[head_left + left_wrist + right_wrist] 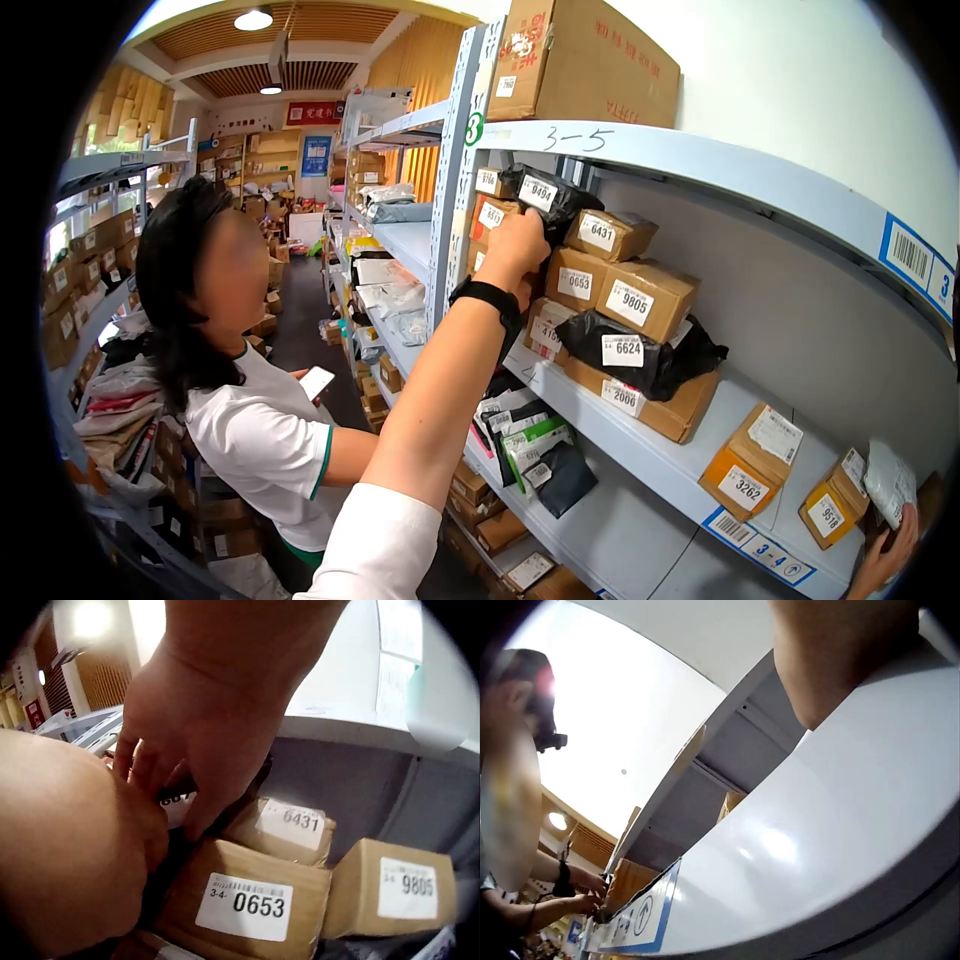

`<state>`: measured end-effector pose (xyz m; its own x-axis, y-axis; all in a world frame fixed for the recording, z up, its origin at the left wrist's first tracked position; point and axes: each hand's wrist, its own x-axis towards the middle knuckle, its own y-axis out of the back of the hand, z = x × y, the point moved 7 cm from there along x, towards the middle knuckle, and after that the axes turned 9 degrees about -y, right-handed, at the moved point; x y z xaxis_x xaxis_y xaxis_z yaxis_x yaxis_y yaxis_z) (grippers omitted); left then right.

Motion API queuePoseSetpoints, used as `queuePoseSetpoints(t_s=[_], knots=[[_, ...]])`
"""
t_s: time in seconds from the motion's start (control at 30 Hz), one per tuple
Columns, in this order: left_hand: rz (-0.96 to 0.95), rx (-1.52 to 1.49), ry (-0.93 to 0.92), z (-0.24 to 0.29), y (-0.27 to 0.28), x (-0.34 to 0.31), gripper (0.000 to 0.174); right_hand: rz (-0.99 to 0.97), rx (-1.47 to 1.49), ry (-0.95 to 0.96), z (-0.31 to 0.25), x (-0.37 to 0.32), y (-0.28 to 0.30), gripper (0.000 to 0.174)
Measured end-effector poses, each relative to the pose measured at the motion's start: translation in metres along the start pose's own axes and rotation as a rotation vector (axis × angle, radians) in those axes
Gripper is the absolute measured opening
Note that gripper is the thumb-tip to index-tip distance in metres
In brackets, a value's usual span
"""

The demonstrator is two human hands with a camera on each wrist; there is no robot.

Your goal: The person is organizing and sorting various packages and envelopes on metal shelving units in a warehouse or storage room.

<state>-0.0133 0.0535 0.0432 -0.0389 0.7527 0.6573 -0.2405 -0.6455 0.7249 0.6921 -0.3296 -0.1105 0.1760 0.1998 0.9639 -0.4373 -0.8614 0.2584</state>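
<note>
In the head view my left hand (518, 246), a black band on its wrist, reaches to the black plastic parcel (563, 207) labelled 9494. In the left wrist view its thumb and fingers grip dark packaging around a partly covered white label (178, 808). Another person's hand (139, 825) comes in close from the left. Cartons marked 6431 (600, 232), 0653 (577, 278) and 9805 (648, 302) stand just right of it. My right hand (893, 553) is low at the far right, fingertips at a pale plastic parcel (886, 485); its grip is partly cut off.
Beside my arm stands a person in a white shirt (265, 440), holding a phone (317, 383). Cartons 2006 (622, 397), 3262 (745, 480) and 9518 (828, 515) line the shelf. The shelf edge (817, 825) fills much of the right wrist view. A large carton (600, 65) sits above.
</note>
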Motion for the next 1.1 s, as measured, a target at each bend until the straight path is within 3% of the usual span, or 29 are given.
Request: queuePoseSetpoints(t_s=[0.1,0.17,0.2,0.3,0.5,0.57,0.6,0.7,0.73,0.83,1.0,1.1], knots=[[0.030,0.089,-0.095,0.012,-0.003,0.007,0.064,0.093,-0.082,0.037,-0.037,-0.005,0.029,0.041],[0.192,0.047,0.011,0.008,0.001,0.008,0.070,0.119,-0.012,0.071,-0.034,-0.005,0.030,0.039],[0.188,0.018,0.073,0.008,0.003,0.009,0.084,0.129,-0.011,0.073,-0.035,0.002,0.031,0.039],[0.300,0.080,-0.016,0.019,0.017,0.000,0.097,0.129,0.058,0.048,-0.041,0.004,0.038,0.036],[0.188,0.083,-0.124,0.015,0.007,0.027,0.097,0.128,0.049,0.079,-0.052,0.009,0.048,0.032],[0.273,0.074,-0.255,0.023,0.007,0.039,0.076,0.135,0.039,0.105,-0.056,0.008,0.049,0.031],[0.282,0.043,-0.277,0.037,0.016,0.032,0.052,0.138,0.038,0.093,-0.056,0.006,0.049,0.031],[0.344,0.015,-0.379,0.057,0.014,0.043,0.038,0.152,0.043,0.119,-0.058,0.008,0.051,0.030],[0.443,0.003,-0.441,0.066,0.015,0.044,0.032,0.146,0.046,0.111,-0.058,0.008,0.051,0.030],[0.593,-0.105,-0.495,0.091,0.021,0.043,0.025,0.139,0.049,0.101,-0.055,0.007,0.048,0.030],[0.474,-0.162,-0.418,0.103,0.029,0.038,0.027,0.113,0.075,0.070,-0.055,0.005,0.050,0.031],[0.512,-0.279,-0.423,0.096,0.021,0.045,0.025,0.099,0.044,0.091,-0.052,0.005,0.046,0.031]])
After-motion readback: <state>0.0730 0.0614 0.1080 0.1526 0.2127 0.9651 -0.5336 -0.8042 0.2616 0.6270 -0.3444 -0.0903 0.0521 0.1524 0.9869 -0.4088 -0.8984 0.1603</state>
